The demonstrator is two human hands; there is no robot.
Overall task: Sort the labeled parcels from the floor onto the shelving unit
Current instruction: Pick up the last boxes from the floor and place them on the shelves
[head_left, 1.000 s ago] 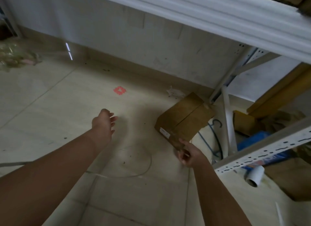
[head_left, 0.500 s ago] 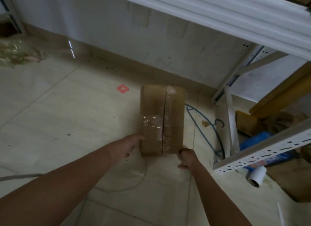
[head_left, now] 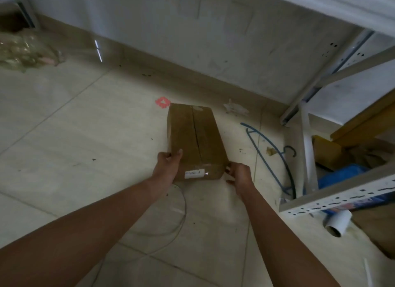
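Hands: left hand (head_left: 168, 166) and right hand (head_left: 239, 175) each grip a near corner of the labeled parcel (head_left: 195, 135), down at the floor (head_left: 85, 158), long axis running to 12 o'clock, both hands equally near; shelving unit (head_left: 333, 198) at 3 o'clock.

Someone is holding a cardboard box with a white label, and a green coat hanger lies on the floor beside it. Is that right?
Not quite. The coat hanger is blue, not green, as the head view shows. The rest is right: the cardboard box being held has a white label, and the hanger lies on the floor beside it.
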